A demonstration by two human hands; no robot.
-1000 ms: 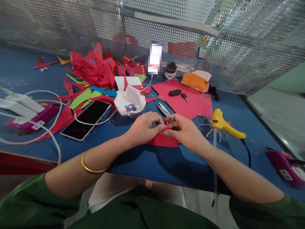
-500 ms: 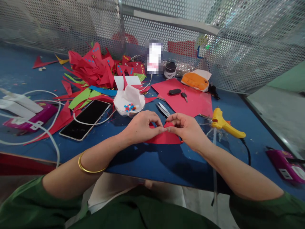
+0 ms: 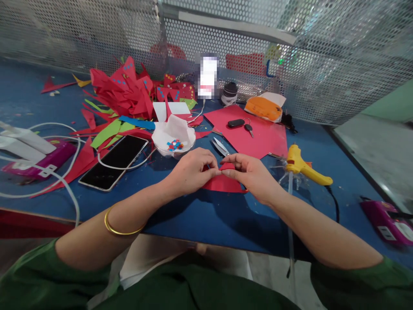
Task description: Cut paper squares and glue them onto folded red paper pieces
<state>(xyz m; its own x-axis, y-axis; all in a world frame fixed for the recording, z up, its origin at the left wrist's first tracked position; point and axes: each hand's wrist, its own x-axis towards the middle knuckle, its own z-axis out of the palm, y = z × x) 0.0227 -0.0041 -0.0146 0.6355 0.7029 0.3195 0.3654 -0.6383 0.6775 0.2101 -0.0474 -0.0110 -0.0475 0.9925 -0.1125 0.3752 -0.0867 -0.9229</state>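
Note:
Close to the table's front edge, my left hand point(image 3: 197, 171) and my right hand point(image 3: 253, 175) meet over a piece of red paper point(image 3: 222, 185). Both hands pinch its raised upper part between thumb and fingers, and some of the paper is hidden behind them. Just beyond my fingertips lie scissors point(image 3: 220, 147), blades pointing away to the left, their handles covered by the paper and my right hand. A white-lined bowl point(image 3: 163, 140) with small blue, red and white paper bits stands beyond my left hand.
Red paper scraps point(image 3: 129, 90) are heaped at the back left. A dark-screened phone point(image 3: 114, 162) and white cables lie at left. A key fob point(image 3: 236, 123) rests on a red sheet point(image 3: 267, 140). The yellow glue gun point(image 3: 305, 165) sits at right, and a perforated metal screen point(image 3: 251, 38) stands behind.
The raised part of the red paper between my fingertips has changed shape a little, and my fingertips sit slightly further apart. The whole view has shifted slightly.

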